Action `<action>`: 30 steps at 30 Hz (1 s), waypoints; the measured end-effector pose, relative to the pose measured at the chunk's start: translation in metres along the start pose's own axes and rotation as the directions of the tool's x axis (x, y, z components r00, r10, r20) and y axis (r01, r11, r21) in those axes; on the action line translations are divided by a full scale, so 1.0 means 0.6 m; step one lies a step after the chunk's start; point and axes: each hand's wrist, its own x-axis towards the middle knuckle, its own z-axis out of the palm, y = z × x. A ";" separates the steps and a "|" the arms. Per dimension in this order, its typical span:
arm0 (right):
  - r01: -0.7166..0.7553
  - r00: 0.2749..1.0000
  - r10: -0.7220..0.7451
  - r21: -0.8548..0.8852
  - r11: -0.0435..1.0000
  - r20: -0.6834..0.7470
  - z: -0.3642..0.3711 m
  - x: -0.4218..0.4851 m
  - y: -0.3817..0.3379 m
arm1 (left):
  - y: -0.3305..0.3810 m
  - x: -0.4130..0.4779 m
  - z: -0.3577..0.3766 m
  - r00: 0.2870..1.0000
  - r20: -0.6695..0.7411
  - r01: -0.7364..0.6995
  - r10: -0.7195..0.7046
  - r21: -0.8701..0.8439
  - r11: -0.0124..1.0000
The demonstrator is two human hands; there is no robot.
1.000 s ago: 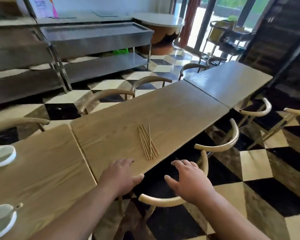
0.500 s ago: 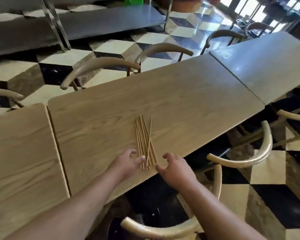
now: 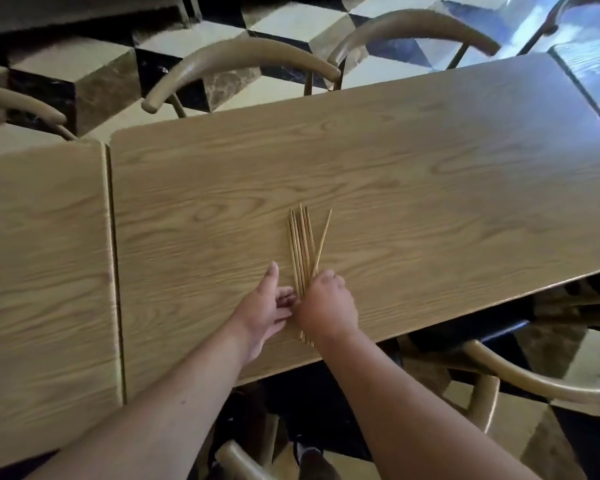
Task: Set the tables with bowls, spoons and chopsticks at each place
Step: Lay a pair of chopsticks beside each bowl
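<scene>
- A bundle of chopsticks (image 3: 301, 247) lies on the middle table (image 3: 395, 188), near its front edge.
- Right hand (image 3: 326, 306) covers their near ends, fingers curled down; whether it grips cannot be told.
- Left hand (image 3: 264, 313) rests just beside them, fingers loosely spread.

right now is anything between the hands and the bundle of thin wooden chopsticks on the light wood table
Nothing visible is in the way. The right hand lies over the near ends of the bundle of thin wooden chopsticks, and the left hand is right beside them on the light wood table, fingers spread toward the sticks.
</scene>
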 end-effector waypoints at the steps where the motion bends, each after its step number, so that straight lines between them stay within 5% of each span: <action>1: 0.007 1.000 -0.007 -0.024 1.000 0.006 0.000 0.002 -0.004 | 0.003 0.002 0.001 1.000 -0.010 0.007 -0.007 0.001 1.000; 6: 0.126 0.992 -0.121 -0.191 0.974 0.037 0.001 0.011 -0.007 | 0.013 0.002 0.027 1.000 -0.023 -0.002 0.004 0.072 0.997; 10: 0.109 0.993 -0.101 -0.128 0.986 0.067 0.003 0.015 -0.003 | 0.004 0.014 0.044 0.986 -0.138 -0.075 0.094 0.137 0.988; 17: 0.180 0.983 -0.170 -0.161 0.970 0.073 -0.005 0.022 0.008 | -0.006 -0.029 0.028 0.990 -0.113 -0.054 0.083 0.239 0.969; 25: 0.171 0.985 -0.162 -0.199 0.965 0.058 -0.014 -0.003 0.000 | -0.011 -0.097 -0.032 0.983 -0.179 -0.003 0.030 0.151 0.989; 30: 0.172 0.974 -0.178 0.054 0.984 0.143 -0.011 -0.052 -0.070 | -0.012 -0.138 -0.099 0.981 -0.186 -0.036 0.053 0.092 0.995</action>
